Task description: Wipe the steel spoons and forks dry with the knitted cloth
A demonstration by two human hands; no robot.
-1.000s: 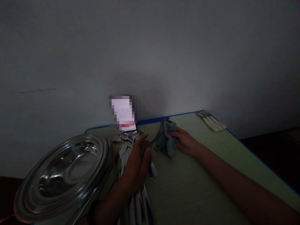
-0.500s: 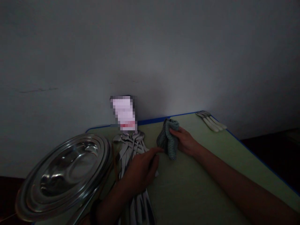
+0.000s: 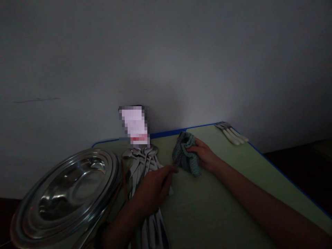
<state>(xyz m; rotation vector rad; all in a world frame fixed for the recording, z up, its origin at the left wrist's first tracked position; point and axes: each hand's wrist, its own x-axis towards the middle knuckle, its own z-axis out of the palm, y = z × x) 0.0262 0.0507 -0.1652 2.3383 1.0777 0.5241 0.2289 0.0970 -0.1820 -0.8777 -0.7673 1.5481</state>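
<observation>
A grey-green cloth, bunched into folds, hangs from my right hand above the table; the fingers are closed around its right side. My left hand is at the cloth's lower left edge, palm down, fingers curled together with the index fingertip at the cloth. What these fingers hold, if anything, is hidden. Below its wrist and forearm lies a pile of metal cutlery, spoons among it, partly covered by the arm. A pale handle end shows just under the left hand.
Stacked shiny metal plates stand at the left of the green table. Several forks with white handles lie at the back right corner. A phone, its screen blurred, leans on the wall behind the cutlery.
The cloth has been turned in my right hand, and its folds now spread wider and lower to the right. My left fingers have drawn closer together. The view has shifted slightly.
</observation>
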